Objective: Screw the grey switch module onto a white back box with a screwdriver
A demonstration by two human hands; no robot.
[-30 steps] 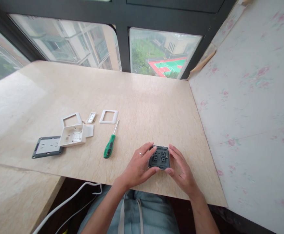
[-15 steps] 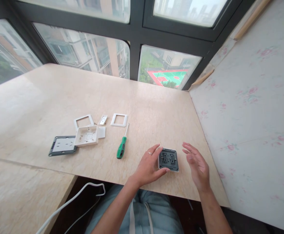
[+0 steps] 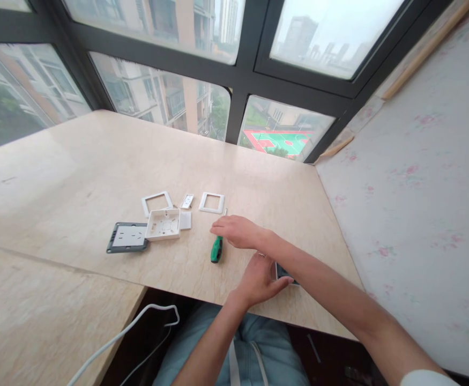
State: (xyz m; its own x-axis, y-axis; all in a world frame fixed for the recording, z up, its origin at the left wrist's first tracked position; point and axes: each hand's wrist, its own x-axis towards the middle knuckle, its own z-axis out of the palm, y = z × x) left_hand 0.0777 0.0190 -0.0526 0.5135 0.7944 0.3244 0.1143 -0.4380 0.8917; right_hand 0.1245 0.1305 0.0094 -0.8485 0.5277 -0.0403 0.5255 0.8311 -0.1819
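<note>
My left hand [image 3: 258, 279] grips a dark grey square wall switch panel [image 3: 281, 273] with a white rim by its left side, the thumb along the near edge. My right forearm hides most of that panel. Crossing over to the left, my right hand [image 3: 240, 231] reaches above a green and black screwdriver [image 3: 216, 251], fingers stretched out. It covers the part between the screwdriver's handle and tip; whether it touches the tool, I cannot tell.
Left of the screwdriver lie a white mounting box [image 3: 163, 225], a grey-framed socket panel [image 3: 127, 237], two white frames [image 3: 212, 202] and a small white insert [image 3: 187, 201]. A white cable [image 3: 125, 329] hangs at the near edge. Windows stand behind, a papered wall [image 3: 411, 187] at right.
My right hand has moved left from beside the panel, across my left hand, to over the screwdriver. My left hand stays on the panel. The view has shifted slightly.
</note>
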